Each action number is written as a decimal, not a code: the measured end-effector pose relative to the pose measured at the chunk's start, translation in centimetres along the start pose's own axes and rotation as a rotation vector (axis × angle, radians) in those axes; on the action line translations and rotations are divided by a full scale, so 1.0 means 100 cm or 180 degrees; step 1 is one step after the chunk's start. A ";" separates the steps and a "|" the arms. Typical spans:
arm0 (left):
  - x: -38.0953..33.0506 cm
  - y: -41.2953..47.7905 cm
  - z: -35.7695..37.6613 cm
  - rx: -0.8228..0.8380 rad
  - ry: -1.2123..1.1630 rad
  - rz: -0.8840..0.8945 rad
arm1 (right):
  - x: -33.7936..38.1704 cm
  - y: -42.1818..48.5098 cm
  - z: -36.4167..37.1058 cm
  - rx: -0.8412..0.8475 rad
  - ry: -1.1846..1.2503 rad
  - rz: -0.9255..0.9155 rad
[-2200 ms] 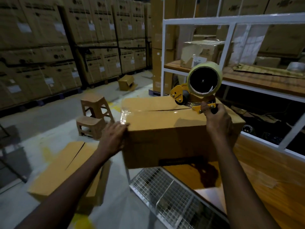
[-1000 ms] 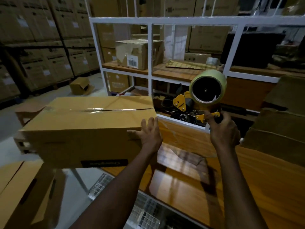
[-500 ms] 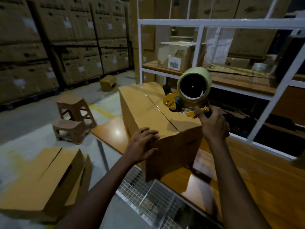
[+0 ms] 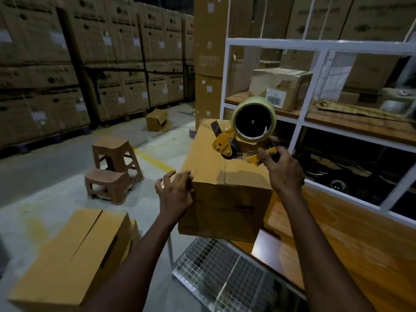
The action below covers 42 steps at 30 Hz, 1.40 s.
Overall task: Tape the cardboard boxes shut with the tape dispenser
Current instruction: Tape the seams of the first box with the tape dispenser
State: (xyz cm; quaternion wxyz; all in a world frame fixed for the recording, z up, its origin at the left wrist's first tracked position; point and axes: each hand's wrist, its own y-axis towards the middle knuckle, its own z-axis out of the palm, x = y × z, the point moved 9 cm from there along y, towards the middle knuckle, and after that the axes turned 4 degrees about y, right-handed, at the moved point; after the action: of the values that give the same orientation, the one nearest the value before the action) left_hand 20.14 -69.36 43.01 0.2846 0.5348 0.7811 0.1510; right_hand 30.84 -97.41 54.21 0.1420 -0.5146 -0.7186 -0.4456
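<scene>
A long brown cardboard box (image 4: pixel 227 199) lies on the wooden table (image 4: pixel 337 239), its short end facing me and its top flap seam running away from me. My left hand (image 4: pixel 174 192) touches the box's near left corner, fingers loosely spread. My right hand (image 4: pixel 284 171) grips the handle of a yellow tape dispenser (image 4: pixel 243 136) carrying a pale tape roll. The dispenser hovers just over the seam on the box's top, a short dark tape tab sticking out at its front.
A second closed cardboard box (image 4: pixel 74 255) lies on the floor at lower left. Two brown plastic stools (image 4: pixel 112 167) stand beyond it. A white shelf frame (image 4: pixel 315 70) with boxes rises behind the table. A wire mesh rack (image 4: pixel 229 273) sits under the table's edge. Stacked cartons line the back wall.
The box has been turned on the table from lying sideways to pointing its short end at me. My left hand shifted to its near left corner; the dispenser stayed over the top.
</scene>
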 end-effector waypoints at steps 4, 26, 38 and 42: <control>-0.007 0.011 -0.017 -0.0188 -0.0846 -0.0251 | 0.018 0.005 0.016 -0.0007 -0.0007 -0.0072; -0.067 -0.004 -0.033 0.0301 -0.3558 -0.0685 | 0.034 0.004 0.043 0.0154 0.0106 -0.0160; -0.056 -0.004 0.025 0.1937 -0.5064 -0.2360 | 0.035 0.011 0.023 0.0024 0.0168 -0.0267; -0.083 0.002 0.023 0.2601 -0.5562 -0.2581 | 0.037 0.008 0.023 0.0028 0.0227 -0.0288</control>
State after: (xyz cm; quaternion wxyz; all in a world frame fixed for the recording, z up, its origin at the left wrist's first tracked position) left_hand 23.88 -77.11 43.59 0.5771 0.2113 0.4159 -0.6704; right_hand 30.55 -93.32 55.78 0.1495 -0.4648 -0.7376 -0.4664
